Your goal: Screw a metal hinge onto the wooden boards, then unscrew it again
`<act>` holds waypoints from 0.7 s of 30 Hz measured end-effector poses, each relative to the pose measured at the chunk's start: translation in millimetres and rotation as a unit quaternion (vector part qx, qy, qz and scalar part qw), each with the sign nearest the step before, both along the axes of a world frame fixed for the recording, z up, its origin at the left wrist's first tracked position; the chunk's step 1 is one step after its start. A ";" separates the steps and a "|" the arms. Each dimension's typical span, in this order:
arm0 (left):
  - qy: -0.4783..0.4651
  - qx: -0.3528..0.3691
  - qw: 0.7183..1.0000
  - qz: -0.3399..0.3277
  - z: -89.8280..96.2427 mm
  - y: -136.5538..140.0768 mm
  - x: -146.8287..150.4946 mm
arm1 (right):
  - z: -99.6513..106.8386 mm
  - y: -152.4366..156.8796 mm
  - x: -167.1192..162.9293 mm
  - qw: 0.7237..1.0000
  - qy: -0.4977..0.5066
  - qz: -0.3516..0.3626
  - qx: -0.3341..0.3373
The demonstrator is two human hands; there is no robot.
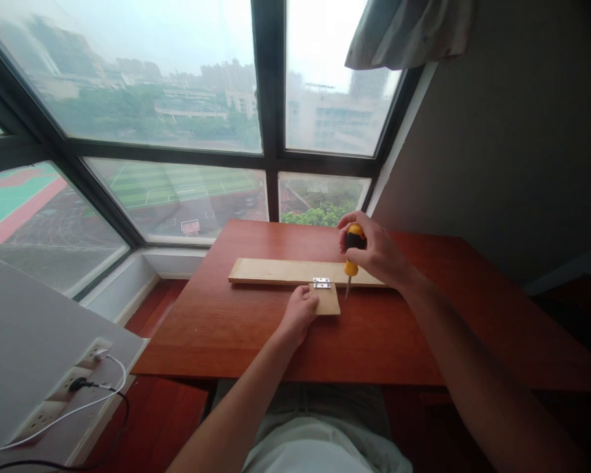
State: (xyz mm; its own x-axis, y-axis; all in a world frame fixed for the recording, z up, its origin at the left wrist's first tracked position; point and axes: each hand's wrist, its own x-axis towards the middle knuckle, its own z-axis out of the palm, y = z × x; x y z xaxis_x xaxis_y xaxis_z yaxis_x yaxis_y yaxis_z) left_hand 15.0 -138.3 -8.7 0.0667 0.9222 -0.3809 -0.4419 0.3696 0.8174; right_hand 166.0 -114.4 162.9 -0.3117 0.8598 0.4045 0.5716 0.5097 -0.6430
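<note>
We take the metal hinge [322, 283] as our landmark. It lies where the small board [329, 303] meets the long board [276, 270], with 1 leaf towards each board; the holes are too small for us to tell whether every screw is in place. The long board lies on the reddish-brown worktop [201, 335], just beyond the hinge, and runs out to its left and right. The small board reaches from the hinge towards us.

Our left hand [301, 309] is just to the near left of the hinge, its thumb and fingers pinching the left edge of the small board. Our right hand [374, 249], to the right of the hinge and above the long board, has its fingers curled around the yellow and black handle of the screwdriver [355, 244]. The shaft points down, slightly tilted, and its tip shows just right of the hinge, apart from it; we cannot tell whether the tip touches anything.

Well beyond the hinge, dark-framed windows [270, 157] look out on a green sports field [187, 182]. Far to the left of the hinge and nearer us, 2 plugs, 1 white [101, 355] and 1 black [79, 383], sit in wall sockets [42, 417].
</note>
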 end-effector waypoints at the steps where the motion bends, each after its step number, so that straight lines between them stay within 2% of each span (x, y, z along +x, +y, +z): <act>1: 0.000 0.000 1.000 0.000 0.4 -0.2 0.1 | -4.9 2.3 -1.8 1.000 -0.016 0.011 -0.001; 4: -0.003 0.000 1.000 0.000 1.6 -0.8 0.2 | -24.3 10.1 -10.9 0.994 -0.104 0.015 -0.009; 5: -0.006 0.001 1.000 0.001 1.8 -0.9 0.2 | -31.7 12.8 -14.8 0.989 -0.145 -0.009 -0.008; 8: -0.013 0.004 1.000 0.001 1.3 -1.1 0.0 | -53.7 19.5 -26.8 0.949 -0.305 -0.070 -0.047; 11: -0.015 0.005 1.000 0.001 0.4 -1.1 -0.3 | -71.8 23.7 -36.9 0.903 -0.413 -0.066 -0.100; 16: -0.029 0.008 1.000 0.003 0.3 -1.3 -0.6 | -87.7 28.4 -46.4 0.882 -0.452 -0.037 -0.129; 21: -0.030 0.010 1.000 0.001 -1.0 -0.9 -0.2 | -85.9 31.7 -46.6 0.875 -0.469 -0.014 -0.123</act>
State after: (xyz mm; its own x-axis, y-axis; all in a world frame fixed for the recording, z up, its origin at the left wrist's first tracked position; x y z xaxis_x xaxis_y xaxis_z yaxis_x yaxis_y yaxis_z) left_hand 14.8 -139.2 -9.7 0.0868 0.9297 -0.3579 -0.4904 0.3526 0.7970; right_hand 119.4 -82.7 77.1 -0.3849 0.8975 -0.2155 0.9164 0.3994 0.0266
